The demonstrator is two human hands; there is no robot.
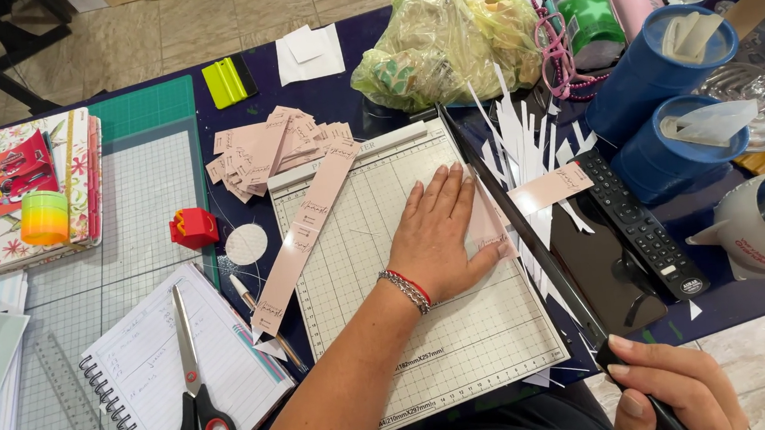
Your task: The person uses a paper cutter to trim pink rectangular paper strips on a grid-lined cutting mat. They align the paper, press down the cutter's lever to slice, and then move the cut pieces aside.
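My left hand point(436, 236) lies flat, fingers together, on the gridded bed of a paper trimmer point(379, 271), pressing down a pink printed paper strip point(544, 188) that sticks out past the cutting edge. My right hand point(675, 390) grips the black handle of the trimmer's long blade arm point(519, 221), which runs diagonally along the bed's right side. Another long pink strip point(302, 237) rests across the bed's left edge. A pile of cut pink strips point(269, 149) sits just behind the trimmer.
White paper offcuts point(525, 145) lie right of the blade, by a remote control point(640, 223). Two blue containers point(658, 67), a crumpled plastic bag point(445, 41), red-handled scissors point(194, 411) on a spiral notebook point(168, 366), a green cutting mat point(134, 211) and a red sharpener-like block point(193, 228) surround it.
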